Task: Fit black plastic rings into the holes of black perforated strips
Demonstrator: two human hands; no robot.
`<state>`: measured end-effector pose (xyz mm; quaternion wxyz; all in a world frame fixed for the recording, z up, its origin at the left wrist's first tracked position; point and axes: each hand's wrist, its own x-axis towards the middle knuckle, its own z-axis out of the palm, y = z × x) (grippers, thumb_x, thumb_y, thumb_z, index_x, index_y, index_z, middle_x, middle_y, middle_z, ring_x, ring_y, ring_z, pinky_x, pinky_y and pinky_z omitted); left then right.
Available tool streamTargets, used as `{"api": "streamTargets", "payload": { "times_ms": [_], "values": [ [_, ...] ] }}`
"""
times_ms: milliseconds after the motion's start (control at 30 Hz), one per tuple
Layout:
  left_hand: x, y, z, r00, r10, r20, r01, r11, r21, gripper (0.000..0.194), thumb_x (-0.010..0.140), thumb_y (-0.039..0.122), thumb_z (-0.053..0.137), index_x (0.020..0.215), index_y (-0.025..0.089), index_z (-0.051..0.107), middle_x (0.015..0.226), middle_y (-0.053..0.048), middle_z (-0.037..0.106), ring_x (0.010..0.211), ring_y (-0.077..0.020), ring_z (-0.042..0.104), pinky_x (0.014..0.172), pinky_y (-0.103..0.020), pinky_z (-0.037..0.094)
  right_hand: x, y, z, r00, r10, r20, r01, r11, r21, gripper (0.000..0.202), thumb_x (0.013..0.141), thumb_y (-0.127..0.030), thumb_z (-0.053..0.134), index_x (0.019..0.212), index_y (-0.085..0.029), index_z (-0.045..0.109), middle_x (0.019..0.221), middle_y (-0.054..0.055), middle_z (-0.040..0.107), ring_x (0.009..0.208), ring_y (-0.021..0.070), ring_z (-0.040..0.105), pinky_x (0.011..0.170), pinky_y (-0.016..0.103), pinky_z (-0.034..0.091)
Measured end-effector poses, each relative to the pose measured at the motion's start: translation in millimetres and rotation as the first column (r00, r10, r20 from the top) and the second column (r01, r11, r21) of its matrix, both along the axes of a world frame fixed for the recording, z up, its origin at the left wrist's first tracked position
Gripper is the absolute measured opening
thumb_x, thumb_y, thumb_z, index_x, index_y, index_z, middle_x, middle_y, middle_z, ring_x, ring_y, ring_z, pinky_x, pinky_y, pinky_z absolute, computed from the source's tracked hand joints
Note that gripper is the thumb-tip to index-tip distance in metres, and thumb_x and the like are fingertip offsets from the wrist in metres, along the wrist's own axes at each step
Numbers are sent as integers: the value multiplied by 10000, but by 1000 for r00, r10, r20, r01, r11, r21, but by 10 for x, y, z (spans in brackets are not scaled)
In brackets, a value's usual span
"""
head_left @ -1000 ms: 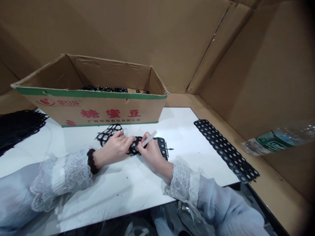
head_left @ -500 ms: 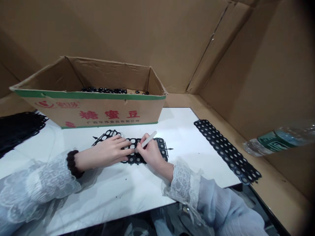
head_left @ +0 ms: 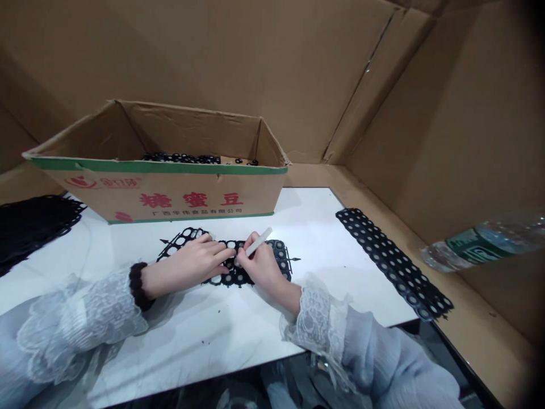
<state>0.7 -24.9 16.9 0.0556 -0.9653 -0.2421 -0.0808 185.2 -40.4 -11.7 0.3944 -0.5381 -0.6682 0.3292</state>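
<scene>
My right hand [head_left: 263, 264] is closed around a slim white pen-like stick [head_left: 259, 241], its upper end leaning up to the right and its lower end hidden by the fingers. Beneath both hands lies a black sheet [head_left: 279, 255] full of round holes, with thin pointed spikes at its two ends. Rings in its right part have grey centres, while white shows through the holes at the left. My left hand [head_left: 198, 261] rests across the sheet, palm down, fingers stretched toward the stick and thumb apart. Whether small pieces lie under its fingertips cannot be made out.
Behind the sheet stands a cardboard box [head_left: 200, 190] holding black ring pieces. At right lies another black strip [head_left: 389, 261] with grey-centred rings, beside a plastic bottle [head_left: 477, 244]. A black mesh pile [head_left: 34, 227] sits at left on the white board [head_left: 310, 210]. Cardboard walls surround the area.
My left hand has shifted slightly to the right along the sheet, closer to my right hand. The right hand and stick stay nearly in place.
</scene>
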Motion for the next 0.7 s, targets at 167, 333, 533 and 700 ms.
{"api": "streamTargets", "payload": {
  "times_ms": [167, 333, 533, 700],
  "values": [
    [82, -52, -52, 984, 89, 155, -94, 995, 23, 218, 897, 194, 403, 750, 163, 561, 696, -17, 586, 692, -150, 530, 732, -309, 358, 4, -9, 4, 1000, 0, 9, 0, 1000, 22, 99, 746, -235, 458, 701, -211, 373, 573, -51, 434, 532, 117, 445, 555, 235, 322],
    [-63, 15, 279, 822, 288, 492, -413, 896, 165, 203, 888, 201, 403, 836, 141, 589, 740, -24, 646, 691, -138, 557, 719, -322, 411, 5, -25, 28, 1000, 5, 16, -5, 1000, 27, 103, 749, -234, 459, 696, -210, 373, 566, -54, 421, 511, 109, 416, 545, 237, 308],
    [-437, 404, 1195, 618, 507, 601, -757, 590, 280, 346, 906, 276, 382, 1141, 108, 572, 1052, -65, 618, 1040, -224, 558, 971, -497, 334, 22, -17, 35, 997, 60, -55, -58, 998, 31, 119, 768, -275, 461, 698, -207, 393, 577, -50, 436, 521, 108, 426, 546, 235, 327],
    [-414, 413, 1041, 781, 400, 480, -598, 698, 393, 360, 898, 325, 434, 1205, 157, 517, 1197, -80, 572, 1137, -259, 497, 978, -518, 309, 40, -16, 67, 987, -23, -159, 22, 1000, -8, 167, 713, -279, 512, 745, -218, 360, 569, -72, 406, 496, 99, 425, 529, 227, 344]
  ]
}}
